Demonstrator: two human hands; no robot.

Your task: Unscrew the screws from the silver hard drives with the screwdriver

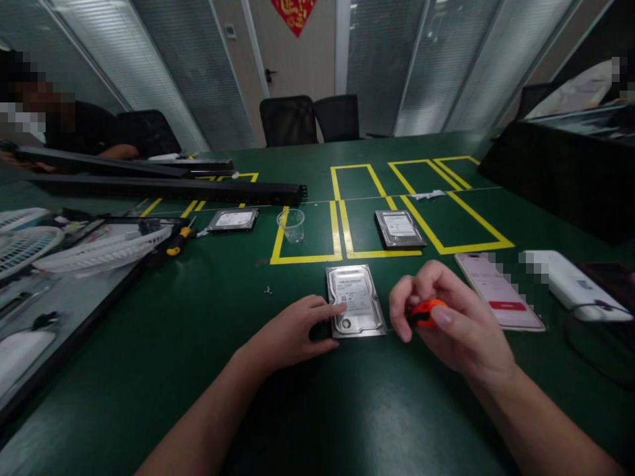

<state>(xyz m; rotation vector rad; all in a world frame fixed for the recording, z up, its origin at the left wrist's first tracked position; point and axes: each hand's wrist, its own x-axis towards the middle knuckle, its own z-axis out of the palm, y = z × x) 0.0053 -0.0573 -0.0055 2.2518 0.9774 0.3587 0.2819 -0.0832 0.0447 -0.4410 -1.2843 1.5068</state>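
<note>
A silver hard drive (360, 291) lies label up on the green table in front of me. My left hand (292, 330) rests at its left side, the index finger stretched over the label and the thumb by the near left edge, fingers apart. Just right of the drive, my right hand (456, 324) is raised with its fingers wrapped round a screwdriver (427, 312). Its handle is orange and black and partly hidden by the fingers; the shaft is hard to make out.
Two more hard drives, one at right (399, 228) and one at left (233, 219), lie beyond a clear plastic cup (292, 226). A phone (501, 291) sits at right. Another screwdriver (179, 240) lies near a cluttered panel (119, 291). Long black bars (198, 188) stretch before a person.
</note>
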